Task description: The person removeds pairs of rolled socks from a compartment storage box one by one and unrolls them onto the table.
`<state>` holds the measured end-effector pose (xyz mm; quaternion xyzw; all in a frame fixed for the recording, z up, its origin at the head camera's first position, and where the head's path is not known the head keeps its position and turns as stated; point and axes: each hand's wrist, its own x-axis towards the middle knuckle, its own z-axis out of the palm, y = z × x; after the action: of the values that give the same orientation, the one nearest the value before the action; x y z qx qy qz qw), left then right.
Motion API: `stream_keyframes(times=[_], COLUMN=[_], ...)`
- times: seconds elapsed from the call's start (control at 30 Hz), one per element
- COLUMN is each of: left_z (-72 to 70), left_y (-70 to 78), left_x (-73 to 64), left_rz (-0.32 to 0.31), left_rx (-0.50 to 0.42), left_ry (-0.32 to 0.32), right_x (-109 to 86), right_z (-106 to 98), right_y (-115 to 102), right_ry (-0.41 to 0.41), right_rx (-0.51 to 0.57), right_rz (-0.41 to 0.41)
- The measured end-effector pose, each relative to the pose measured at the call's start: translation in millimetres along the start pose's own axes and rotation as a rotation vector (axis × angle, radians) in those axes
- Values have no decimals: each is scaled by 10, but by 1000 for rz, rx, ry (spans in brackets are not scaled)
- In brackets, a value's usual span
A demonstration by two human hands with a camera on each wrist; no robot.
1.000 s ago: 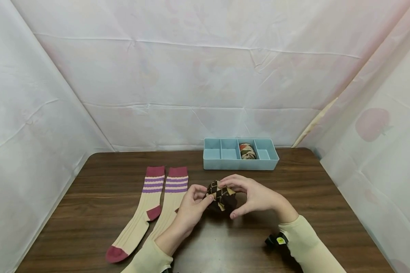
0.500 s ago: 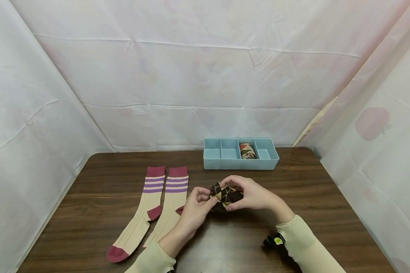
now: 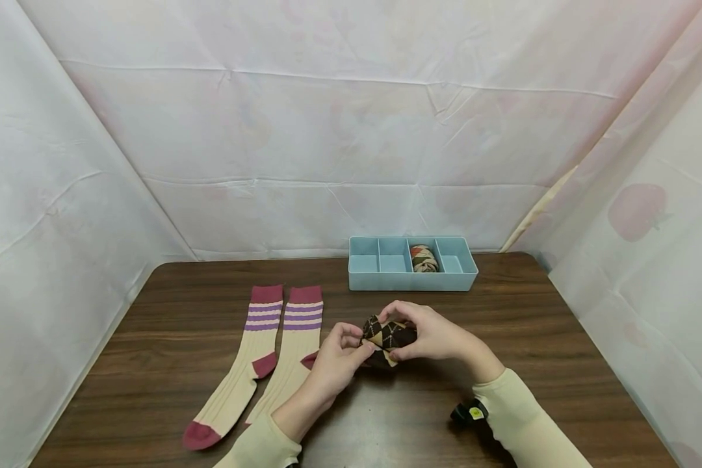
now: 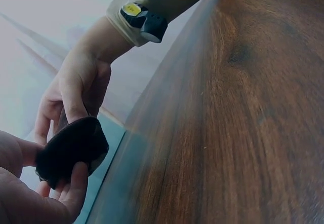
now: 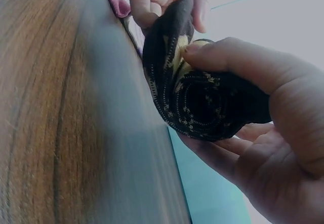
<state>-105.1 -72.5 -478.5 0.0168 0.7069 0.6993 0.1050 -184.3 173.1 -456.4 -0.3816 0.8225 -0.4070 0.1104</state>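
Observation:
A dark brown argyle sock bundle (image 3: 389, 334) with tan diamonds is held between both hands, just above the table. My left hand (image 3: 336, 361) pinches its left edge between thumb and fingers. On the other side, my right hand (image 3: 435, 335) grips the rolled part, thumb in front and fingers over the top. Seen from the right wrist, the sock roll (image 5: 202, 105) shows its coiled end, with a loose flap of fabric standing toward the left hand. In the left wrist view the dark cuff (image 4: 73, 150) spreads between the left thumb and fingers.
Two cream socks with maroon toes and purple stripes, one the left sock (image 3: 234, 370), lie flat to the left on the wooden table (image 3: 421, 416). Behind the hands stands a light blue four-slot box (image 3: 409, 282), a rolled patterned sock (image 3: 424, 259) in its third slot.
Both hands have shifted slightly right with the sock bundle. My right hand, loosely spread around it a second ago, has closed its thumb and fingers on the roll.

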Motion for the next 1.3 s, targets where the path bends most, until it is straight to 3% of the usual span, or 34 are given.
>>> stream_keyframes(times=[0.5,0.77,0.9,1.1,1.3], left_z=[12,12,5,5,-5], left_y=[-23,-56,-70,-91,-113], left_x=[-18,9,14,12,21], left_rz=[19,45,36,72,88], left_rx=[114,95,176,333,366], left_ry=[32,75,58,34,2], right_x=[-48,-49,-46,-38,-46], right_z=[-61,-104,-110,-97,-97], right_y=[64,74,78,109,143], right_ry=[-18,1,-6,-17,-12], right_rx=[3,11,0,-21,-25], right_rz=[31,39,41,39,44])
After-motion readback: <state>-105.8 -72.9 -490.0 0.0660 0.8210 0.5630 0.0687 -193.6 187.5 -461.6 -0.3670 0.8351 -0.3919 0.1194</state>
